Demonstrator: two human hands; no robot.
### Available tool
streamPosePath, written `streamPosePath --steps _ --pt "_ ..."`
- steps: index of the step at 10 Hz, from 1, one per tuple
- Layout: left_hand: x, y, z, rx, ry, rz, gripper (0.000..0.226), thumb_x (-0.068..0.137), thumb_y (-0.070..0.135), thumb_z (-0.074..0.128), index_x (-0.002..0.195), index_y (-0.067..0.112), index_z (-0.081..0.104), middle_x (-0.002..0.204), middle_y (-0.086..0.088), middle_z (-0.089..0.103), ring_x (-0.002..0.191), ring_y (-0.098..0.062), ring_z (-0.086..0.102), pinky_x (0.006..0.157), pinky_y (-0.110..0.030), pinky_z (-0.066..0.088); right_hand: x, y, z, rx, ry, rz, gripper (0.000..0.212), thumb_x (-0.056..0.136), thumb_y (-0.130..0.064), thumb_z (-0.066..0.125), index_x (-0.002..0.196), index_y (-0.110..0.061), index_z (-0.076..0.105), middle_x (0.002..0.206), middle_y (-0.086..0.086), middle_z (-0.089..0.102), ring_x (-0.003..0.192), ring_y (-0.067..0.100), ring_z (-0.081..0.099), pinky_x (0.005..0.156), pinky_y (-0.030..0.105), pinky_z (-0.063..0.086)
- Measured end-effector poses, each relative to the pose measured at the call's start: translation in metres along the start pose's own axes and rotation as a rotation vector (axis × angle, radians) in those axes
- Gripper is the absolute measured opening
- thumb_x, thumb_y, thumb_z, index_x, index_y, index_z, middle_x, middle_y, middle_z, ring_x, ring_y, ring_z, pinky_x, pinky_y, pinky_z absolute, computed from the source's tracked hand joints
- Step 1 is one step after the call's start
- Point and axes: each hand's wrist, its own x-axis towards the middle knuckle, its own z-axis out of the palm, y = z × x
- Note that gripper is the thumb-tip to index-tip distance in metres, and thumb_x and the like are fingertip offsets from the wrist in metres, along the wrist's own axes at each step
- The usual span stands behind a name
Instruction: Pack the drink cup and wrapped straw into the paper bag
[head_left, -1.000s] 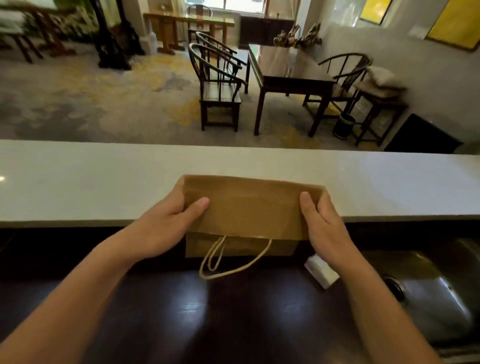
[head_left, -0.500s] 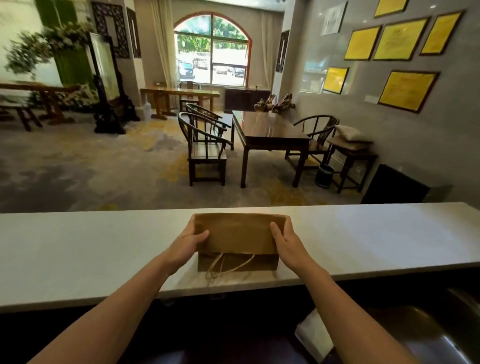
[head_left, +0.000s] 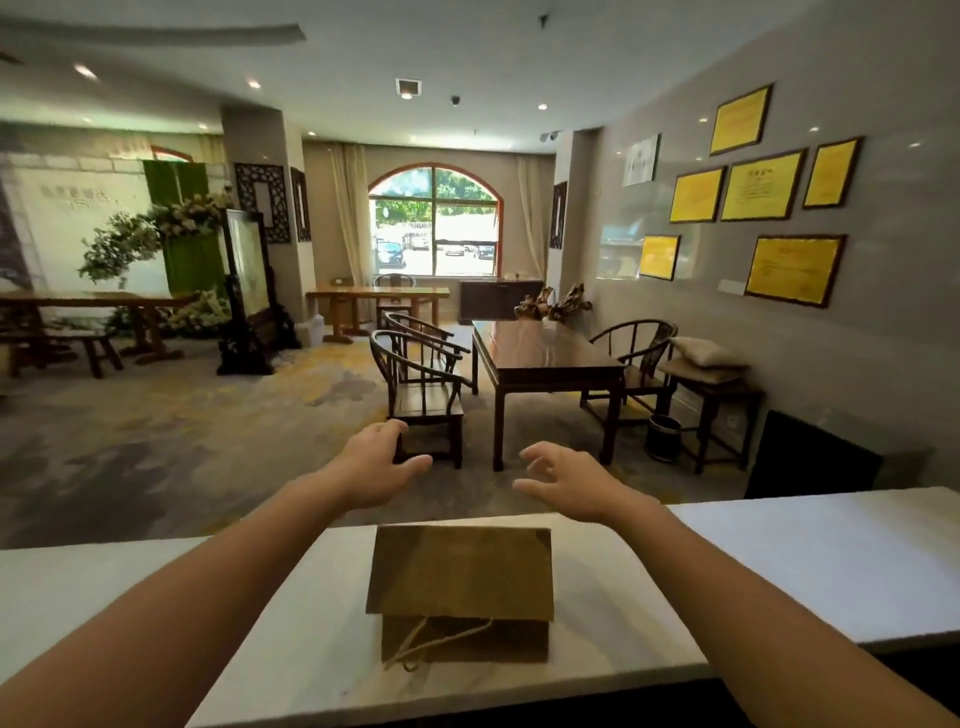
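Observation:
A brown paper bag lies flat and folded on the white counter, its twine handles toward me. My left hand hovers beyond the bag's far left corner, fingers spread and empty. My right hand hovers beyond the far right corner, fingers curled apart, holding nothing. Neither hand touches the bag. No drink cup or wrapped straw is in view.
Past the counter's far edge lies a carpeted room with a dark wooden table, round-backed chairs and a small bin. A dark ledge runs below the counter's near edge.
Both hands let go of the bag's sides and lifted up and forward, away from it. The head view tilted upward, so the bag now sits lower in the picture.

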Motion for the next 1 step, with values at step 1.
streamPosePath --steps 1 --pt "0.03 0.045 -0.0496 0.19 0.174 0.048 0.074 0.093 0.059 0.045 0.151 0.017 0.028 0.159 -0.015 0.029 0.145 -0.037 0.027 0.114 -0.053 0.031 0.0275 -0.04 -0.0605 -0.143 0.008 -0.052 0.065 0.089 -0.053 0.053 0.144 -0.023 0.034 0.143 0.01 0.05 0.127 0.03 0.049 0.1 0.044 0.045"
